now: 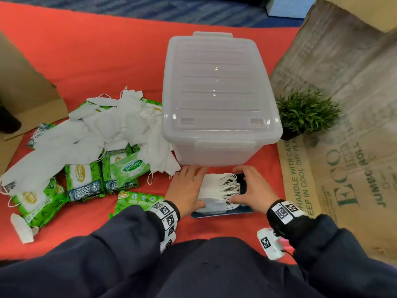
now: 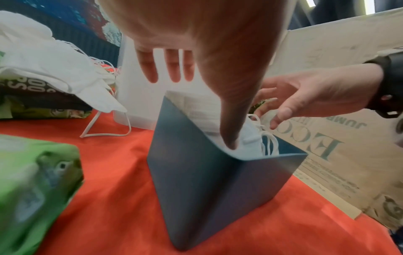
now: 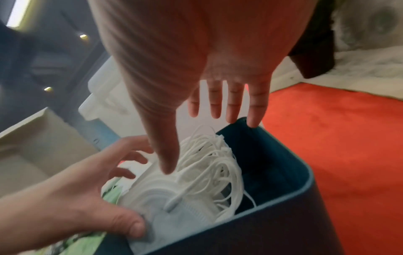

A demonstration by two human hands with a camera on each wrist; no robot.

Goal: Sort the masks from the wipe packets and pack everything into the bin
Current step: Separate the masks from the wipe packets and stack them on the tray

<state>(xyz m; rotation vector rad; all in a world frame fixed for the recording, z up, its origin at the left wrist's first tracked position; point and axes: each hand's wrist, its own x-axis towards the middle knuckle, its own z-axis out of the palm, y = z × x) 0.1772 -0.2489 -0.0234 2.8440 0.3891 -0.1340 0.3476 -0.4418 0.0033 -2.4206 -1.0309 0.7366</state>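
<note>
Closest to me, my dark sleeves (image 1: 120, 237) fill the bottom of the head view and hide the near part of the red cloth (image 1: 90, 67). Both wrists carry bands with black-and-white square codes.

Just in front stands a small dark blue bin (image 2: 209, 186) with smooth, slightly rounded walls. In the head view most of it is hidden under my hands and under the stack of white masks (image 1: 217, 190) inside it. The masks are soft, folded flat, and their thin ear loops (image 3: 209, 165) make a tangled bunch on the right side.

My left hand (image 1: 189, 188) has the fingers spread and nearly straight; the thumb presses on the near edge of the stack. My right hand (image 1: 251, 188) is also spread, the thumb reaching down to the loops and the fingertips at the far rim of the bin. Neither hand closes around anything.

To the left lie green glossy wipe packets (image 1: 83, 179), partly buried under a loose pile of masks (image 1: 103, 130); how many there are I cannot tell. One white piece near the left edge is hard to identify.

Behind the bin stands a clear plastic box (image 1: 217, 100) with its ribbed lid on. To its right is a small green plant (image 1: 307, 112), its pot mostly hidden, against rough printed cardboard (image 1: 343, 104). Further back, brown cardboard is cut off at the left edge.
</note>
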